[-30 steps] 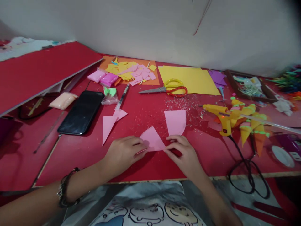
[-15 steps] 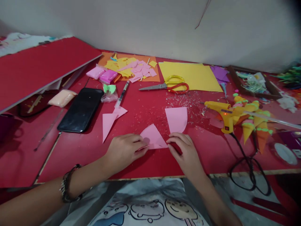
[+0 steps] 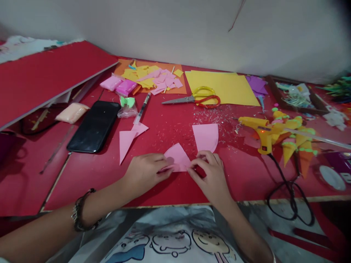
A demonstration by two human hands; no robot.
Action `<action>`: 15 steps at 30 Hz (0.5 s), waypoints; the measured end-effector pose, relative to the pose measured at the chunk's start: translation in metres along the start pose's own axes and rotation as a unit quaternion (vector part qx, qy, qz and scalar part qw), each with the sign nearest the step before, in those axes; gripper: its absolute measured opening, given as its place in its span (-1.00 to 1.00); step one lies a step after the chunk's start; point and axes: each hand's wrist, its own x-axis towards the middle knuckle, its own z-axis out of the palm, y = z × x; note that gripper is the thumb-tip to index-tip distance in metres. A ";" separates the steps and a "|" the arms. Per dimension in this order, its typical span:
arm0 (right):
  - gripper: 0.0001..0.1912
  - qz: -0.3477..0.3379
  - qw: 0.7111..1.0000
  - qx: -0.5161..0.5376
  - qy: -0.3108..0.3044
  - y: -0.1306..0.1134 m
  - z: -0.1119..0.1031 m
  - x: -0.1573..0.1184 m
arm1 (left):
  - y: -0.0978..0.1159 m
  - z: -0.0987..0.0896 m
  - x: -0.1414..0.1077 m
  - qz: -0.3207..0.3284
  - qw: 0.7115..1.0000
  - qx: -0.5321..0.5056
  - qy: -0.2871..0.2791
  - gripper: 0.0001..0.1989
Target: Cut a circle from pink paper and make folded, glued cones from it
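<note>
Low on the red table, a quarter-circle piece of pink paper (image 3: 178, 156) lies between my two hands. My left hand (image 3: 149, 168) pinches its left side, thumb below and fingers above. At the paper's right corner, the thumb and index finger of my right hand (image 3: 210, 170) close on the edge. Just beyond my right hand lies a second pink paper piece (image 3: 206, 137) with a rounded edge; my fingers overlap its lower end. Pointed pink offcuts (image 3: 127, 142) rest up and left of my left hand.
Scissors (image 3: 204, 99) lie partly on yellow sheets (image 3: 222, 82). A glue gun (image 3: 259, 129) with a lit orange light sits right, beside small decorated cones (image 3: 290, 148); its black cord (image 3: 292, 197) hangs over the edge. A phone (image 3: 94, 126), a pen (image 3: 142, 108) and paper scraps (image 3: 153, 76) lie left and behind.
My right hand has moved slightly left and now grips the paper's right corner, which it was only just reaching before. My left hand stays at the left side.
</note>
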 end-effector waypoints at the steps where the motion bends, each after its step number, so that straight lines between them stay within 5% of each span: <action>1: -0.90 -0.002 1.000 -0.005 -0.005 0.000 0.001 0.000 | 0.000 0.000 0.001 -0.008 1.000 -0.003 -0.005 -0.79; 15: -0.86 -0.015 0.999 -0.042 -0.013 -0.001 0.002 0.001 | -0.001 -0.003 0.003 -0.069 0.995 0.017 -0.076 -0.74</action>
